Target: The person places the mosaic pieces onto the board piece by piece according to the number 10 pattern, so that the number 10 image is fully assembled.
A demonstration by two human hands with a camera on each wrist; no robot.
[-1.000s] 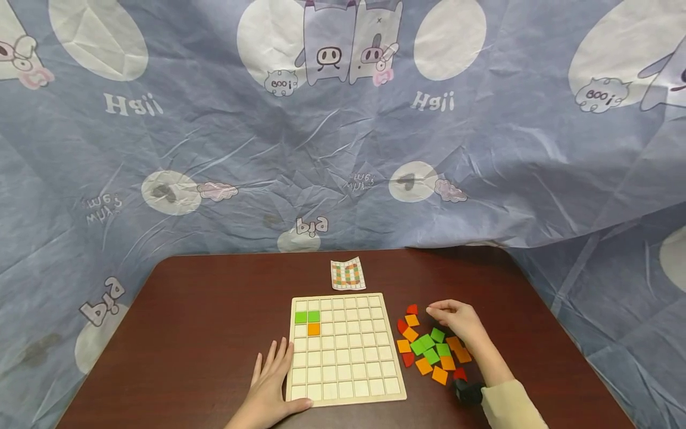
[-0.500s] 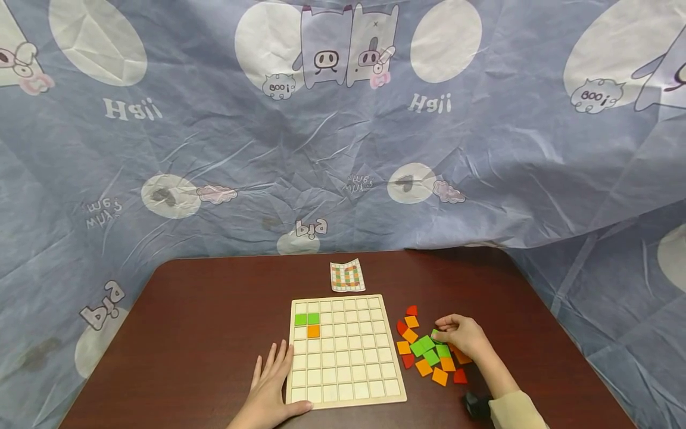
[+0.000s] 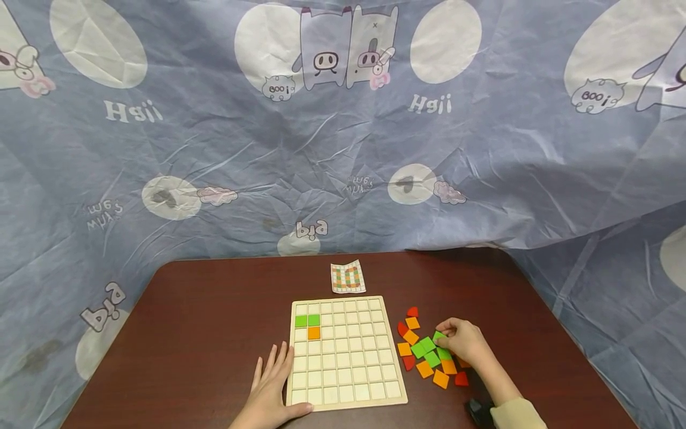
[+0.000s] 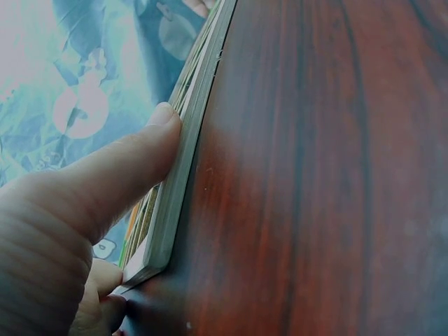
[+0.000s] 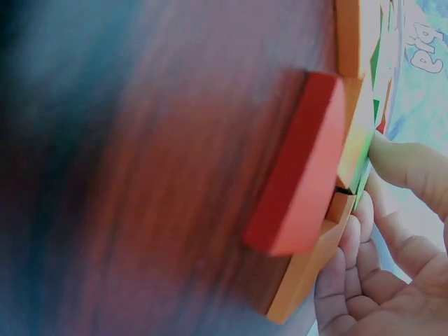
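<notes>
A pale wooden grid board [image 3: 345, 361] lies on the dark table, with two green square tiles [image 3: 308, 320] and one orange tile [image 3: 314, 333] in its upper left cells. My left hand [image 3: 270, 384] rests at the board's near left corner, fingers spread along the left side and thumb [image 4: 150, 143] on the near edge. To the right of the board my right hand [image 3: 465, 344] pinches a green square tile [image 3: 438, 337] between thumb and fingers, at the loose pile. Part of that tile is hidden by the fingers.
Loose orange tiles [image 3: 425, 369], other green tiles [image 3: 432, 358] and red curved-edge pieces [image 3: 462, 379] lie around the right hand. A small printed pattern card [image 3: 348, 277] sits behind the board. A patterned cloth [image 3: 343, 149] hangs beyond the table [image 3: 214, 316].
My right hand has come down and slightly nearer onto the pile and taken hold of a green tile there. The left hand has stayed at the board's corner.
</notes>
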